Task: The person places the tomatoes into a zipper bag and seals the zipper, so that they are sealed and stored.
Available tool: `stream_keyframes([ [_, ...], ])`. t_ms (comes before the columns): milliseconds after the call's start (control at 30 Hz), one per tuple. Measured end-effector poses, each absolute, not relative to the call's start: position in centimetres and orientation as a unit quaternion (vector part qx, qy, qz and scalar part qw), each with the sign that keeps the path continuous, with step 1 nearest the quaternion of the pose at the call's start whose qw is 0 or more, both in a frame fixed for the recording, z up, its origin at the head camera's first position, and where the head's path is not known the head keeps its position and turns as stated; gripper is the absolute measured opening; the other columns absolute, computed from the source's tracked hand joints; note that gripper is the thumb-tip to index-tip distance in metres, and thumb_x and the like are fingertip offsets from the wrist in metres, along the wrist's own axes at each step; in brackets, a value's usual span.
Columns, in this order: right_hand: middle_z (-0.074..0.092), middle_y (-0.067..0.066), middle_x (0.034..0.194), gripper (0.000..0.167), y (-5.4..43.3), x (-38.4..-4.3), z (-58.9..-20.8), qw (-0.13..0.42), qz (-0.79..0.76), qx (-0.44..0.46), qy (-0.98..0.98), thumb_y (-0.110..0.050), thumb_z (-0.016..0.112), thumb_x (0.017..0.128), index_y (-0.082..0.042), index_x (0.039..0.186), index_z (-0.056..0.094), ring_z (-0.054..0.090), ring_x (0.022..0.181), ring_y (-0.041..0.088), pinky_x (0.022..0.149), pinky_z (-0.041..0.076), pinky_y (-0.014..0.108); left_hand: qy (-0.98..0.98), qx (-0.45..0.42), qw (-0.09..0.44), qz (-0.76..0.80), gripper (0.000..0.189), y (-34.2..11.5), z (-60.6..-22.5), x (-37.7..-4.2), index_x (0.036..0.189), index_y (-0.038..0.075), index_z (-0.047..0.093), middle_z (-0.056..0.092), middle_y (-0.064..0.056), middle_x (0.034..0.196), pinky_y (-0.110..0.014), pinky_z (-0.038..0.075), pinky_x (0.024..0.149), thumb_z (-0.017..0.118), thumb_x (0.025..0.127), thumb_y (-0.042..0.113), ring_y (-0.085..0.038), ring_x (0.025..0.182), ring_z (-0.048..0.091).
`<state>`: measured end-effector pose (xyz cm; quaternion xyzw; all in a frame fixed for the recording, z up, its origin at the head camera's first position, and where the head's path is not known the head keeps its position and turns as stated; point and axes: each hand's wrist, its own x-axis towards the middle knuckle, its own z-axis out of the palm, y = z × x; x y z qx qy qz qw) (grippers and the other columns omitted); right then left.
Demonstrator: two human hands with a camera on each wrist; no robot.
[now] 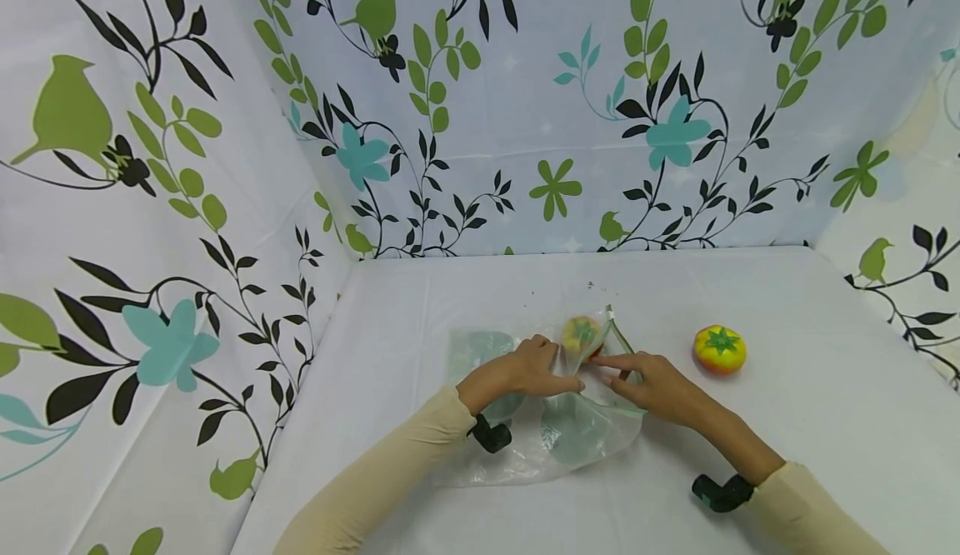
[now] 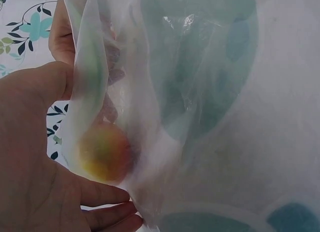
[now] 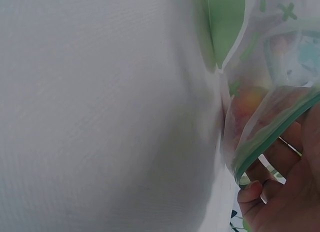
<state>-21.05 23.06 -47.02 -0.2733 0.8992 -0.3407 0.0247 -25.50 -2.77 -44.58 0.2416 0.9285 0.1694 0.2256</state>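
Observation:
A clear zip bag [image 1: 592, 434] with green print lies on the white table, its mouth spread at the right. Inside it is a red-and-yellow toy tomato [image 1: 579, 334], seen blurred through the film in the left wrist view. My left hand [image 1: 528, 369] holds the bag at its mouth, thumb at the edge and fingers against the film below the toy tomato. My right hand [image 1: 648, 384] reaches in through the mouth, its index fingertip by the toy tomato. The green zip strip [image 3: 280, 134] crosses that hand in the right wrist view.
A second toy tomato [image 1: 720, 349], red and yellow with a green star-shaped top, sits on the table [image 1: 787, 422] right of the bag. Patterned cloth [image 1: 487, 122] with birds and leaves hangs behind and at both sides.

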Motion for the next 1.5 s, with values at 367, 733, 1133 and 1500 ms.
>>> stream_keyframes([
  [367, 0.077, 0.003, 0.108, 0.04, 23.2, -20.9, -46.6, 0.032, -0.327, -0.26, 0.908, -0.019, 0.072, 0.101, -0.012, 0.141, 0.069, 0.062, 0.088, 0.012, 0.07, 0.054, 0.023, 0.931, 0.247, 0.219, 0.154, 0.09, -2.7, -44.6, -25.5, 0.16, 0.004, 0.041, 0.038, -0.016, 0.163, -0.046, 0.041, 0.118, 0.053, 0.097, 0.068, -0.032, 0.15, 0.04],
  [733, 0.076, 0.001, 0.105, 0.035, 24.6, -21.0, -45.9, -0.001, -0.315, -0.226, 0.922, -0.023, 0.075, 0.1, -0.014, 0.133, 0.074, 0.061, 0.085, 0.015, 0.068, 0.052, 0.024, 0.933, 0.248, 0.215, 0.149, 0.09, -2.7, -45.0, -25.6, 0.161, 0.004, 0.04, 0.037, -0.016, 0.164, -0.046, 0.04, 0.119, 0.053, 0.098, 0.067, -0.032, 0.151, 0.039],
  [1133, 0.067, 0.014, 0.14, 0.055, 29.9, -21.4, -43.0, -0.04, -0.291, -0.162, 0.942, -0.039, 0.076, 0.099, -0.011, 0.144, 0.062, 0.064, 0.121, 0.036, 0.091, 0.058, 0.056, 0.931, 0.259, 0.211, 0.147, 0.089, -2.8, -45.2, -25.7, 0.161, 0.005, 0.04, 0.038, -0.016, 0.163, -0.045, 0.039, 0.12, 0.053, 0.098, 0.067, -0.031, 0.151, 0.039],
  [1500, 0.049, 0.028, 0.154, 0.082, 35.7, -22.0, -41.2, 0.01, -0.276, -0.132, 0.952, -0.042, 0.079, 0.095, -0.004, 0.158, 0.042, 0.048, 0.134, 0.05, 0.102, 0.046, 0.072, 0.931, 0.252, 0.216, 0.15, 0.089, -2.8, -45.1, -25.7, 0.162, 0.005, 0.039, 0.036, -0.015, 0.164, -0.045, 0.038, 0.12, 0.053, 0.099, 0.067, -0.031, 0.152, 0.038],
])
